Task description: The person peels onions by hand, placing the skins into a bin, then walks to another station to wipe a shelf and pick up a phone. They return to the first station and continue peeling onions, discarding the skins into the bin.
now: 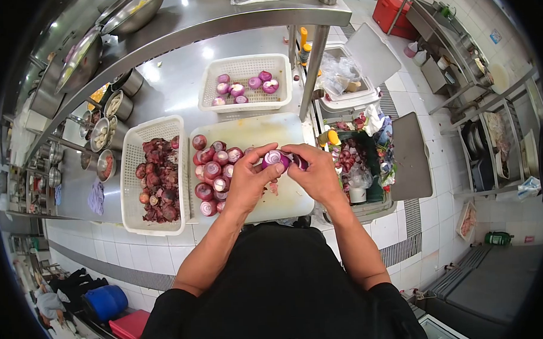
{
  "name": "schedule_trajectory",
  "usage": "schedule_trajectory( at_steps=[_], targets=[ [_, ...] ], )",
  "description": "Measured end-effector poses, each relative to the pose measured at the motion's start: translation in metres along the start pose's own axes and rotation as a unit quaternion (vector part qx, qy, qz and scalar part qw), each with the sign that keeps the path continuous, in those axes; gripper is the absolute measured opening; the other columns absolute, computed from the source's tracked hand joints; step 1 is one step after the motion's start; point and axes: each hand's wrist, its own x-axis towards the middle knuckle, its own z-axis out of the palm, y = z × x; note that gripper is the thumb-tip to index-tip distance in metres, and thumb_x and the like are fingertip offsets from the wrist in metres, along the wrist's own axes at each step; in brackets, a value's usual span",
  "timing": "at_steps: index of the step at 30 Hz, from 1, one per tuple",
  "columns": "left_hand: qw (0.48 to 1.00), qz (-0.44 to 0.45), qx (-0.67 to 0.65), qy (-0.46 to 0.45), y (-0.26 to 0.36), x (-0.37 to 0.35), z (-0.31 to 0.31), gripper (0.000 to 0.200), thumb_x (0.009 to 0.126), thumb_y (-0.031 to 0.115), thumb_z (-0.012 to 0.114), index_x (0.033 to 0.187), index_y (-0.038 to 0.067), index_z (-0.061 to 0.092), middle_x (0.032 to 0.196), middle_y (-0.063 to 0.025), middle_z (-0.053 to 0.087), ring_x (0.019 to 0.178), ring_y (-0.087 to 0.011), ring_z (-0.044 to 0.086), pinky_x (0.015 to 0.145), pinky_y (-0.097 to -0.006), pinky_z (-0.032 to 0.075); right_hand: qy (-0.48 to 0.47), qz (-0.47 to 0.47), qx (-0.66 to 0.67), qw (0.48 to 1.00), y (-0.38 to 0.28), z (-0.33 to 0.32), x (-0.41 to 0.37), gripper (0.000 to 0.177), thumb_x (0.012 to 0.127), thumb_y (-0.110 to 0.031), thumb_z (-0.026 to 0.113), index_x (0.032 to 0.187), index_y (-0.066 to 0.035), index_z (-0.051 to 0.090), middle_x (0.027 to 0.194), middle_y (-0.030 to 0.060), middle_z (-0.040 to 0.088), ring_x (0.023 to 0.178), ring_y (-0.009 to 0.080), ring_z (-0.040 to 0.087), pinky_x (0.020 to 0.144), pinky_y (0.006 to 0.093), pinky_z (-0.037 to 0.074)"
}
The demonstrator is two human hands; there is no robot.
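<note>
A red onion (275, 159) with its cut end facing up is gripped by the fingers of my left hand (248, 176), above the white cutting board (276, 130). My right hand (317, 172) is closed at the onion's right side, pinching a dark purple strip of onion skin (300, 162). Several red onions with trimmed ends (212, 170) are piled on the board's left half, beside my left hand. Small bits of peel lie under my hands.
Left of the board, a white crate (126, 198) holds unpeeled onions and loose skins. Behind it, a white basket (207, 82) contains several peeled onions. A waste bin (376, 166) with scraps stands right. A steel shelf post (314, 72) rises behind my right hand; metal pots (118, 106) stand left.
</note>
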Motion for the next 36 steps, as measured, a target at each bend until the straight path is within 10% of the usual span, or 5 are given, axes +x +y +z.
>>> schedule_trajectory(
  at_steps=[11, 16, 20, 25, 36],
  targets=[
    [0.965, -0.105, -0.193, 0.141, -0.035, 0.115, -0.055, 0.033, 0.1, 0.027, 0.056, 0.125, 0.005, 0.056, 0.104, -0.0064, 0.064, 0.069, -0.015, 0.061, 0.062, -0.026, 0.053, 0.109, 0.302, 0.375, 0.87, 0.096, -0.007, -0.015, 0.027, 0.093, -0.021, 0.061, 0.114, -0.004, 0.062, 0.084, 0.0048, 0.064, 0.057, 0.0093, 0.055, 0.048, 0.0235, 0.039],
    [0.705, 0.201, 0.659, 0.168, -0.081, 0.209, -0.124, 0.065, 0.092, 0.038, 0.06, 0.146, 0.009, 0.037, 0.136, -0.0163, 0.054, 0.115, -0.0335, 0.06, 0.095, -0.0423, 0.051, 0.15, 0.404, 0.436, 0.79, 0.155, -0.026, -0.054, 0.023, 0.096, -0.024, 0.055, 0.108, -0.006, 0.061, 0.077, 0.0029, 0.059, 0.054, 0.0096, 0.048, 0.046, 0.0243, 0.038],
    [0.733, 0.019, 0.678, 0.052, -0.058, 0.189, -0.108, 0.063, 0.089, 0.035, 0.062, 0.143, 0.008, 0.043, 0.147, -0.0172, 0.044, 0.129, -0.0358, 0.05, 0.107, -0.0452, 0.042, 0.196, 0.354, 0.541, 0.737, 0.233, -0.072, -0.068, 0.027, 0.098, -0.035, 0.054, 0.108, -0.01, 0.057, 0.086, 0.0055, 0.061, 0.064, 0.0152, 0.057, 0.054, 0.0305, 0.046],
    [0.711, 0.135, 0.645, 0.247, -0.018, 0.126, -0.119, 0.038, 0.089, 0.027, 0.058, 0.118, 0.003, 0.064, 0.116, -0.0184, 0.067, 0.106, -0.0371, 0.064, 0.09, -0.0477, 0.05, 0.396, 0.438, 0.28, 0.757, 0.192, -0.111, -0.057, 0.066, 0.091, -0.039, 0.064, 0.149, -0.023, 0.035, 0.148, 0.012, 0.04, 0.128, 0.033, 0.044, 0.104, 0.0538, 0.035],
    [0.642, -0.076, 0.72, 0.252, -0.017, 0.108, -0.193, 0.035, 0.08, 0.022, 0.063, 0.105, -0.001, 0.068, 0.098, -0.0214, 0.071, 0.095, -0.0351, 0.069, 0.083, -0.044, 0.054, 0.117, 0.165, 0.242, 0.949, 0.083, -0.022, -0.021, 0.02, 0.093, -0.009, 0.063, 0.11, 0.0, 0.067, 0.092, 0.0041, 0.068, 0.081, 0.0092, 0.061, 0.074, 0.023, 0.049]
  ],
)
